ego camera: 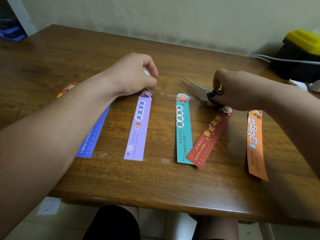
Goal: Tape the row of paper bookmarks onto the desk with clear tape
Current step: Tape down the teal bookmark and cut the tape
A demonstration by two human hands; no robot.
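The clear tape (166,95) lies as a strip across the row, its long axis left to right, between the heads of the purple bookmark (138,129) and the teal bookmark (183,132). My left hand (136,75) has its grip pinched on the purple end. My right hand (242,90) has its grip curled through the scissors (199,85), blades pointing back at the strip — so the cut is the right's, I judge. Brown wooden tabletop (121,179), pale wall behind, yellow-lidded box (304,42) far right.
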